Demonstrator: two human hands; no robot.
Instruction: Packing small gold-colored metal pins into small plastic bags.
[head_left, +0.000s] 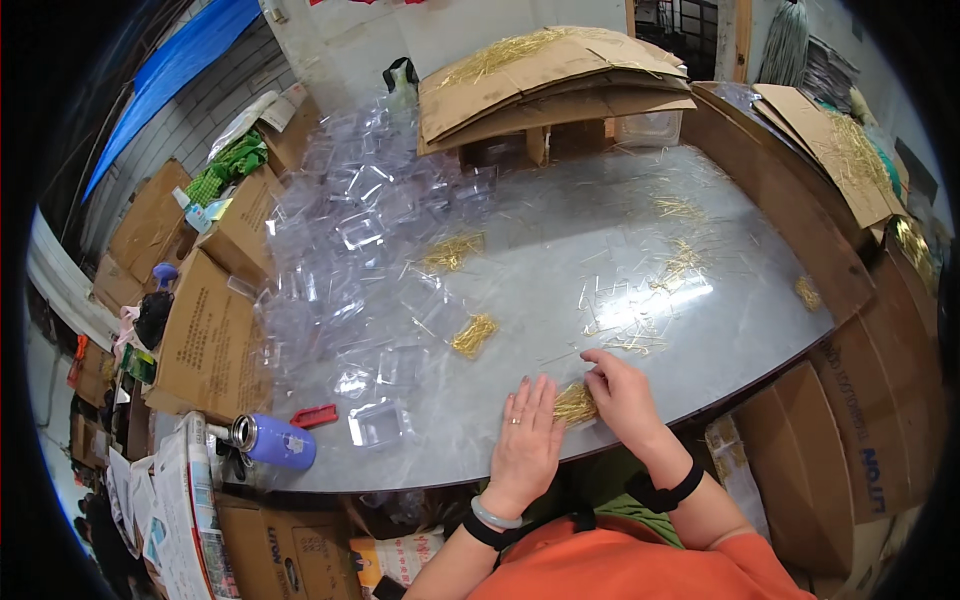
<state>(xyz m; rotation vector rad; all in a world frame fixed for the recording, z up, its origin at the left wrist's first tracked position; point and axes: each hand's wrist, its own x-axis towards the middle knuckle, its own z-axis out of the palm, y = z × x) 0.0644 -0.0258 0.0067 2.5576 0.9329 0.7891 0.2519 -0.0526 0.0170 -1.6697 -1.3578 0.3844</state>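
A small bundle of gold wire-like pieces (573, 405) lies near the table's front edge, between my two hands. There seems to be clear plastic around its lower side. Flat against the bundle's left side rests my left hand (528, 432), fingers stretched out and close together. My right hand (622, 398) is at the bundle's right, its fingers half bent, with a small gap between the thumb and forefinger. No held thing shows in that gap. A similar gold bundle (474, 335), apparently in a clear box, sits farther off to the left.
Clear plastic boxes (365, 230) cover the table's left side. Loose gold pieces (630, 315) and another gold heap (453, 252) lie beyond my hands. A purple bottle (275, 441) and a red tool (314, 416) stand front left. Cardboard (550, 85) covers the far edge.
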